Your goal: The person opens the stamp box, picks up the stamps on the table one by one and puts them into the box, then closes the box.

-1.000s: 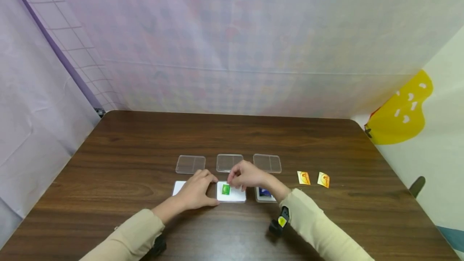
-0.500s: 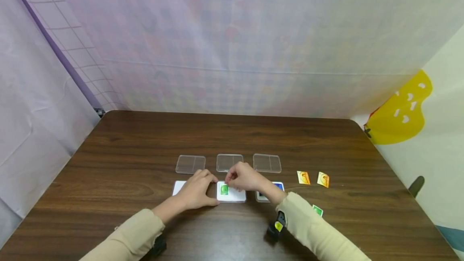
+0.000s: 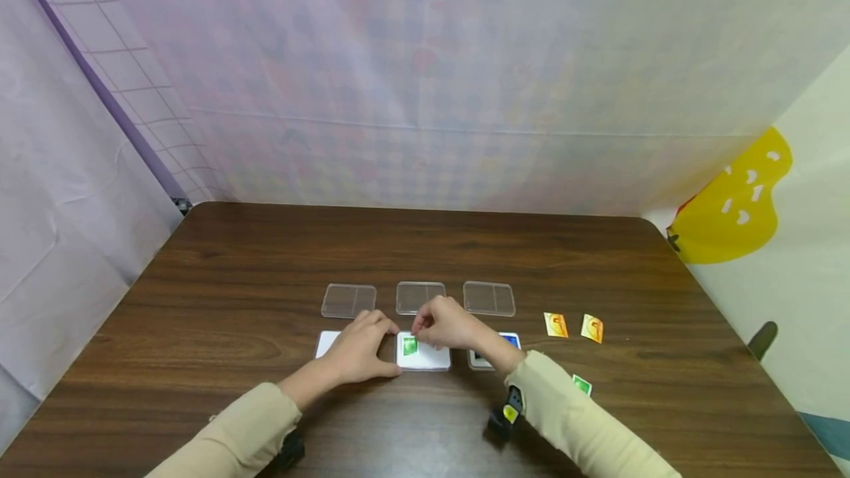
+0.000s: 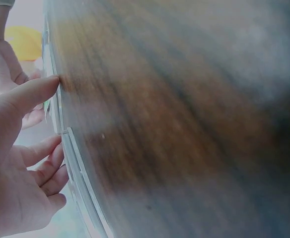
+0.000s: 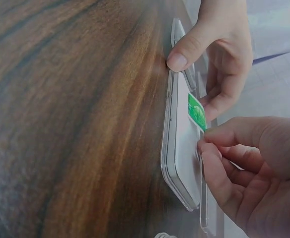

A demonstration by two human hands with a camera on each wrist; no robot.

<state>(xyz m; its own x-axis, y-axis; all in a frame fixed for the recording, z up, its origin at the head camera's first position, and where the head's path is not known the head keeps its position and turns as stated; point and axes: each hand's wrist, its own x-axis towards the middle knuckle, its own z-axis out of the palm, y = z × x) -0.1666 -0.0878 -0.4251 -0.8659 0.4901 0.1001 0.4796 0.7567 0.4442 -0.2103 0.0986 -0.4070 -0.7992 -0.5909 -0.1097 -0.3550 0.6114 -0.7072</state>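
Note:
A green postage stamp [image 3: 409,346] with toothed edges is held just over the left part of a flat clear case [image 3: 432,361] with a white face. My right hand [image 3: 443,323] pinches one edge of the stamp between thumb and forefinger, as the right wrist view shows at the stamp [image 5: 197,111]. My left hand [image 3: 361,349] steadies the same case, its thumb [image 5: 178,61] on the near left corner and a finger at the far left corner. To the left, a similar white case [image 3: 325,343] lies partly hidden under the left hand.
Three clear lids [image 3: 348,301] lie in a row behind the cases. A right-hand case [image 3: 511,338] showing blue is partly covered by my right wrist. Two orange stamps [image 3: 555,325] lie to the right, and another green stamp [image 3: 581,385] peeks out beside the right sleeve.
The right hand has shifted slightly left with the green stamp, over the case's left part. The other green stamp has come into sight beside the sleeve. My left hand has not moved.

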